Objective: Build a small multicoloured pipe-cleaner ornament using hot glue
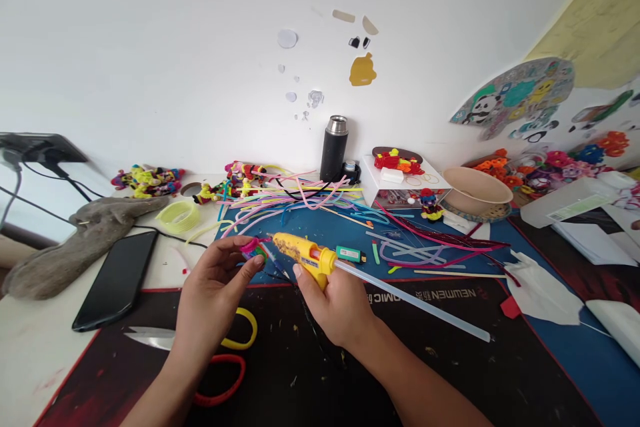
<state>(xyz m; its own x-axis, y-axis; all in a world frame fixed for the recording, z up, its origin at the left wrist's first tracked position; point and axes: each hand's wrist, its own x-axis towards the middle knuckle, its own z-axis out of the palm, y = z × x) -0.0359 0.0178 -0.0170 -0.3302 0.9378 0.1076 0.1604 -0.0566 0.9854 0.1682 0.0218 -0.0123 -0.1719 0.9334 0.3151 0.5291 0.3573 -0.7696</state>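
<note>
My left hand (215, 280) pinches a small pipe-cleaner piece (254, 249) in magenta, green and purple. In my right hand (335, 303) is a yellow hot glue gun (299, 250), its nozzle pointing left at the piece, touching it or very close. A long translucent glue stick (415, 300) sticks out of the gun's back toward the lower right. Below my left wrist lies a pair of scissors (225, 370) with one yellow and one red handle loop; my forearm covers part of it.
Loose pipe cleaners (300, 193) spread behind my hands. A black thermos (335, 150) stands by the wall, beside a white box (400, 180) and a beige bowl (477, 190). At left lie a smartphone (117, 280) and a grey plush-like object (75, 247). Small pipe-cleaner figures (147, 180) lie behind.
</note>
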